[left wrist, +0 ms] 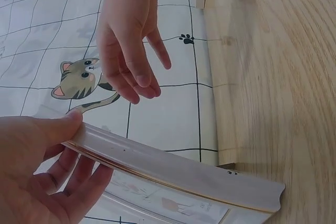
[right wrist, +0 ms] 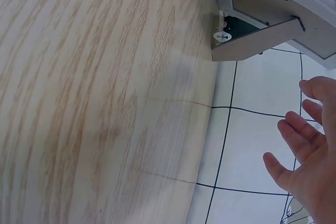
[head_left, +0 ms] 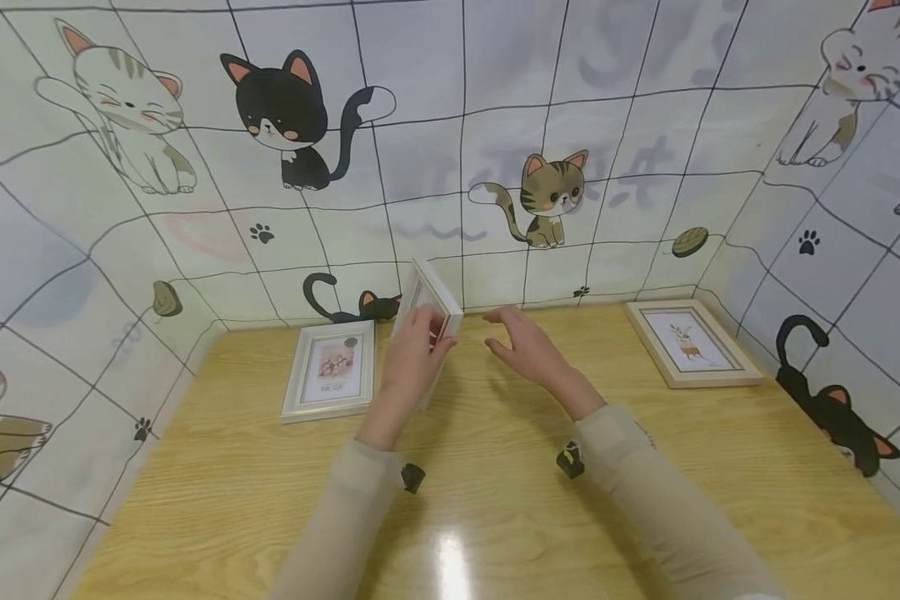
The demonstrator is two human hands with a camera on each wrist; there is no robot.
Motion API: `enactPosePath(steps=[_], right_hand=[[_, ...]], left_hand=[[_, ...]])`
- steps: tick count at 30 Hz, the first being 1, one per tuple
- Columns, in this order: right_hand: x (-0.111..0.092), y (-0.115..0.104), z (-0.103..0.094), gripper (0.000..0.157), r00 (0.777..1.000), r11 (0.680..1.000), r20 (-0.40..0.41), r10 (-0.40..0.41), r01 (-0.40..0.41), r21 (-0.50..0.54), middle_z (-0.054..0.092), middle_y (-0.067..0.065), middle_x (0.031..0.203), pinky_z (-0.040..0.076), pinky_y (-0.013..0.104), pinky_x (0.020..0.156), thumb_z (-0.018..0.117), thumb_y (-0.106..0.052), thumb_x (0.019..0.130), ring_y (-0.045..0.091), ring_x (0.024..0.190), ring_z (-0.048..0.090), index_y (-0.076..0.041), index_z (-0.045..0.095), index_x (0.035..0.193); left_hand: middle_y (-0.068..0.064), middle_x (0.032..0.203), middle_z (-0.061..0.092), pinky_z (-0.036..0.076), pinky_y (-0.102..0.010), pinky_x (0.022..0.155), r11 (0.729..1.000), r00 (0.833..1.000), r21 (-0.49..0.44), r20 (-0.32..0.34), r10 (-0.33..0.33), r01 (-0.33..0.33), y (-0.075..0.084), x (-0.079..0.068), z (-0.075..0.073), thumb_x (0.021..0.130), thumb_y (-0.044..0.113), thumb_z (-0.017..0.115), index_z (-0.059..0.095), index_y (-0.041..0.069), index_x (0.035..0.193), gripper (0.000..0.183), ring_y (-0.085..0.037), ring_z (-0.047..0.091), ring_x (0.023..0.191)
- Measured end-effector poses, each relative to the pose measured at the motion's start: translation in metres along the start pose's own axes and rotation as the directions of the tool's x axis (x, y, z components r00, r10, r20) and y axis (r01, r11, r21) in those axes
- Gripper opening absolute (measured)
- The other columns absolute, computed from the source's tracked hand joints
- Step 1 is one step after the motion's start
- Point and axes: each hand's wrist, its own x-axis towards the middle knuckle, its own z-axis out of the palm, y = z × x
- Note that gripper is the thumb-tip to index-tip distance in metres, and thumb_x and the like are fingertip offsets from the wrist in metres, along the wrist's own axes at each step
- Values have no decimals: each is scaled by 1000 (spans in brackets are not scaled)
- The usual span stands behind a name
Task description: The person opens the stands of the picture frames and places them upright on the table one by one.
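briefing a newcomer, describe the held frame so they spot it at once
On the wooden table, towards the back, find the left hand. It grips the white frame, tilted up; the left frame and right frame lie flat.

Partly hidden behind left hand (head_left: pixel 408 357), centre of head view: held frame (head_left: pixel 442 289). Cut off at bottom of left-wrist view and upper right of right-wrist view: same frame. Too small to read, left of centre, head view: lettering (head_left: pixel 333 387).

Head view forward and down over the counter (head_left: pixel 510 483), close sideways wrist views sharing one picture frame (left wrist: pixel 173 168), left showing front, right back
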Motion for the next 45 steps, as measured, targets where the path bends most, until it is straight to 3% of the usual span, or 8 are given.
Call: enactPosePath(steps=[5,14,18,22,27,33,39,45], right_hand=[[0,2,3,41,999,1000,-22,-24,24,-7,56,15,136,44,49,111,62,-18,98,32,130,53,-3,52,135],[-3,2,4,41,998,999,-41,-46,45,-13,56,15,134,45,50,110,62,-17,97,33,127,55,-3,52,134],[-5,1,1,42,1000,1000,-8,-15,15,-9,55,13,137,43,48,112,61,-20,98,32,131,53,-5,51,136],[-5,3,1,44,1000,1000,13,-2,2,-10,54,14,139,42,48,114,60,-21,99,31,132,51,-4,49,138],[-7,5,2,45,1000,1000,22,2,-2,-5,54,14,140,40,48,115,60,-21,99,31,134,50,-4,48,139],[-8,8,3,45,1000,1000,29,10,-10,-9,54,14,140,41,48,114,60,-22,99,31,133,51,-4,49,138],[-9,9,1,44,1000,1000,25,12,-11,-7,55,14,138,44,48,112,61,-22,99,31,129,54,-4,50,137],[-10,10,0,43,1000,1000,19,6,-6,-7,56,15,136,45,48,110,62,-21,98,32,127,55,-4,50,136]], left_hand=[[-7,108,61,60,-34,77,1000,1000,8,12,-4,3,-1,0,0,94,27,69,53,11,107,26,-21,69,94],[-4,106,65,58,-35,80,989,995,-114,55,-86,91,-9,-2,-7,94,42,68,56,12,110,36,-20,67,94],[-5,108,65,57,-38,85,979,993,-171,4,-116,115,-23,4,-11,99,49,56,58,12,111,39,-22,66,98],[-8,120,64,54,-44,93,975,987,-156,-18,-162,157,-45,11,-12,103,42,50,57,10,118,37,-25,63,112],[-15,144,52,43,-51,110,974,982,-126,39,-187,191,-74,19,-7,104,39,50,48,5,139,49,-34,49,136],[-19,156,40,29,-51,122,963,965,-101,112,-238,249,-97,25,-1,104,40,48,36,3,150,60,-37,35,147],[-20,160,33,28,-53,122,962,956,-87,164,-244,260,-110,31,7,106,36,45,27,3,155,61,-39,31,148],[-21,160,32,32,-52,120,961,950,-106,210,-230,256,-120,37,18,108,19,36,19,3,157,55,-40,36,145]])
